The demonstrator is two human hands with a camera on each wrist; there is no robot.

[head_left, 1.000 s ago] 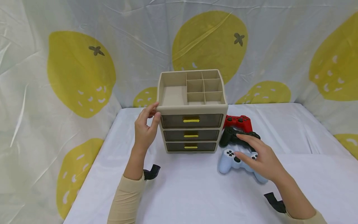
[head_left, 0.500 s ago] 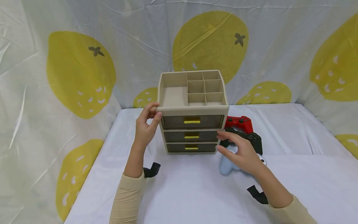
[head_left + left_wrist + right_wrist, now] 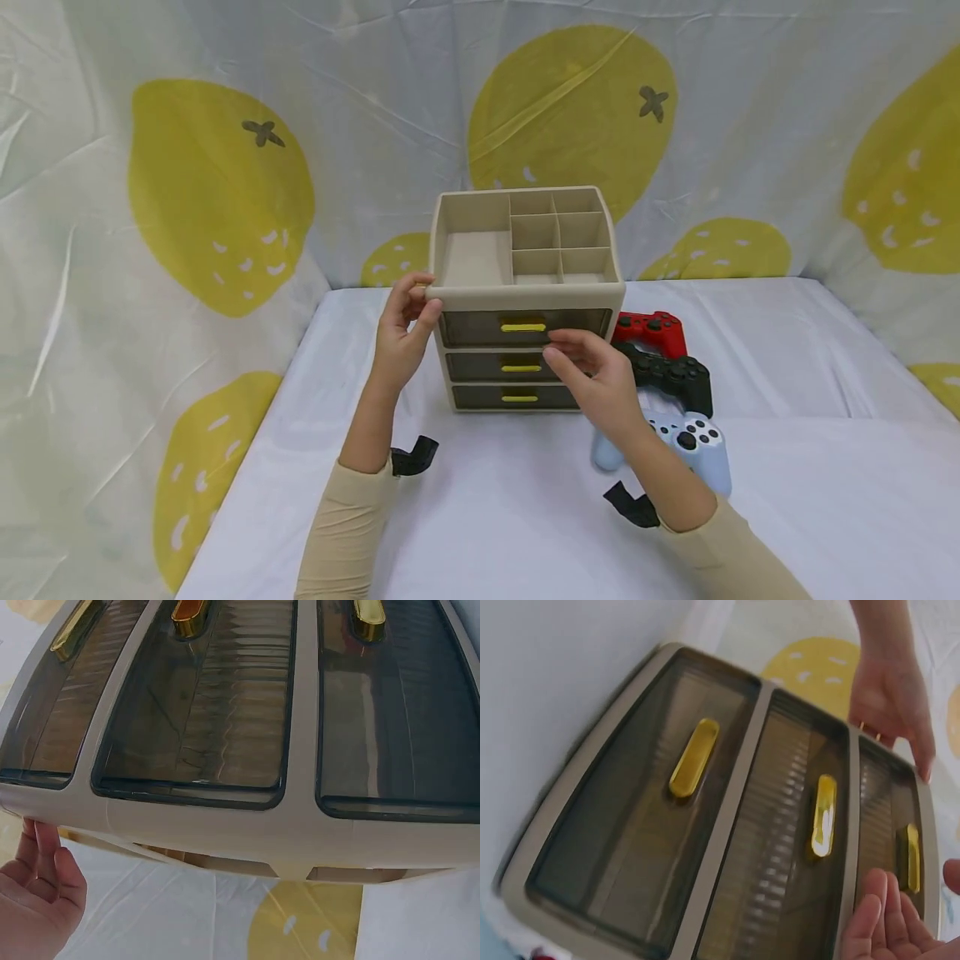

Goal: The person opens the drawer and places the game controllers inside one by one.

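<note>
Standing beside a draped booth, likely a small staged recording set. White fabric (image 3: 375, 125) printed with yellow lemon shapes (image 3: 221, 196) is hanging left, far and right, walling in a work surface under plain white cloth (image 3: 495, 517). Black curved pieces (image 3: 415, 456) are jutting from both beige sleeves (image 3: 348, 533). Drapes are hiding the wider room.
</note>
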